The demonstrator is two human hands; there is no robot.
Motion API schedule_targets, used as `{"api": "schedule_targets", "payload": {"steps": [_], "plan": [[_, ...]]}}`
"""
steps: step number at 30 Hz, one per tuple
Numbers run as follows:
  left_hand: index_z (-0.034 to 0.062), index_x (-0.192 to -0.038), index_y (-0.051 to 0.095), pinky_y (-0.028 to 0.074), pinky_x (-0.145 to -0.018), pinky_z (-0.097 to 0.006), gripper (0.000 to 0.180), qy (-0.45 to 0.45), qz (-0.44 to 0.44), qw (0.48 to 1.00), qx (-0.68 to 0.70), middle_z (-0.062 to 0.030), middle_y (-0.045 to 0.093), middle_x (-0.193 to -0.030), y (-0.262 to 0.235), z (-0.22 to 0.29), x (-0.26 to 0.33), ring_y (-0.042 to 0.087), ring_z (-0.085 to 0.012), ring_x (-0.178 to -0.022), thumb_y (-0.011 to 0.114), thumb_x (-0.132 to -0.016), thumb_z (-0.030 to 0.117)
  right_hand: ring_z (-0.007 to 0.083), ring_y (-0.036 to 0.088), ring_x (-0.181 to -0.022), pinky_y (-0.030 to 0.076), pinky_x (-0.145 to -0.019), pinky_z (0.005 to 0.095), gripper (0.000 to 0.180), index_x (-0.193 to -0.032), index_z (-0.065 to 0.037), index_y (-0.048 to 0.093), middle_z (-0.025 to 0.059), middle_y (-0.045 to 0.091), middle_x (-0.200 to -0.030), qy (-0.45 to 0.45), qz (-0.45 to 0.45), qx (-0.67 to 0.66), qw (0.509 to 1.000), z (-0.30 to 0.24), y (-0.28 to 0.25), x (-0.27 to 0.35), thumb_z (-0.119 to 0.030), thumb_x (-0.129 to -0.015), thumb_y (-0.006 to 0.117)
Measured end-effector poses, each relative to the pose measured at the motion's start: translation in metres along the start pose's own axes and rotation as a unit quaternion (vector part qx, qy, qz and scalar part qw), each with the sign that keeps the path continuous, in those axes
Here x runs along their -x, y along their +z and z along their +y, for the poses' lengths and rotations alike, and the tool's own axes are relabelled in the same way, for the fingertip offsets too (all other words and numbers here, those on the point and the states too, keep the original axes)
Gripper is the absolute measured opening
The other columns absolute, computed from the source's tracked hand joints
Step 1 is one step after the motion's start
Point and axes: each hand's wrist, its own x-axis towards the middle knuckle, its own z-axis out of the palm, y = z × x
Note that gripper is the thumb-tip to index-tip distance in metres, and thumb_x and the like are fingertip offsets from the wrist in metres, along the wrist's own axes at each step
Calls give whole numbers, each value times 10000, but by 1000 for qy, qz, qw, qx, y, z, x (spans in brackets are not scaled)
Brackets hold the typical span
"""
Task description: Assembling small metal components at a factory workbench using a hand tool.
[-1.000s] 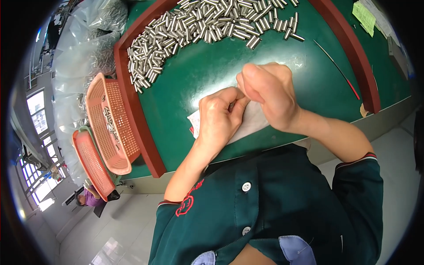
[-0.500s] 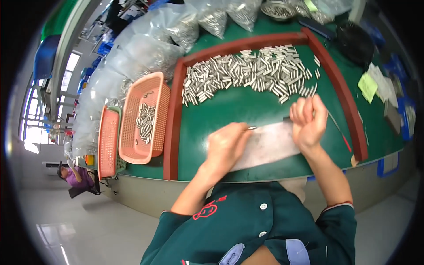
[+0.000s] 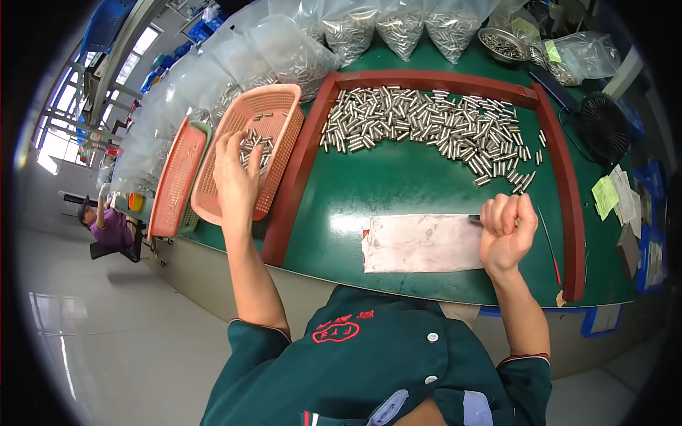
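My left hand (image 3: pixel 236 174) reaches over the near part of a pink plastic basket (image 3: pixel 285 153), its fingers apart and nothing seen in them. Short metal pins (image 3: pixel 264 153) lie in the basket beside its fingers. My right hand (image 3: pixel 508 231) is closed in a fist at the right end of a stained whitish cloth (image 3: pixel 423 245). The dark end of something narrow (image 3: pixel 474 219) pokes out from the fist; the rest is hidden by the fingers. Beyond both hands, a wide heap of metal pins (image 3: pixel 426 122) covers the far part of the green tabletop (image 3: pixel 355 184).
A dark red wooden frame (image 3: pixel 561 184) borders the work area on three sides. A thin rod with a red handle (image 3: pixel 554 266) lies at right. Bags of pins (image 3: pixel 401 32) line the back, near a metal bowl (image 3: pixel 503 44). A black fan (image 3: pixel 604 128) stands far right.
My left hand has gone from above the cloth, where it pinched a metal pin, leftward to the pink basket, and its fingers have opened. My right hand stays closed by the cloth. The view has shifted.
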Motion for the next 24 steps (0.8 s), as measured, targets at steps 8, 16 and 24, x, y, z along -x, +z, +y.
{"api": "schedule_targets", "payload": {"steps": [8, 16, 24], "plan": [[9, -727, 579, 429, -598, -371, 35, 74, -47, 973, 212, -132, 545, -685, 39, 62, 12, 543, -297, -654, 598, -700, 22, 82, 187, -410, 173, -412, 258, 418, -487, -89, 245, -6, 244, -433, -55, -60, 79, 994, 1, 13, 2, -164, -891, 320], [31, -762, 625, 445, -675, -369, 104, 158, -120, 966, 166, -91, 569, -745, 109, 69, 10, 554, -273, -770, 616, -659, 25, 91, 235, -416, 172, -417, 265, 345, -491, -35, 286, 16, 289, -438, -211, -157, 177, 948, 4, 21, -23, -64, -828, 355], [72, -721, 606, 421, -680, -369, 138, 226, -117, 958, 131, -58, 523, -774, 124, 61, 4, 503, -255, -810, 668, -598, 80, 91, 229, -437, 177, -424, 262, 372, -519, -70, 284, 10, 275, -465, -223, -92, 174, 955, 19, 11, -35, -125, -886, 312]]}}
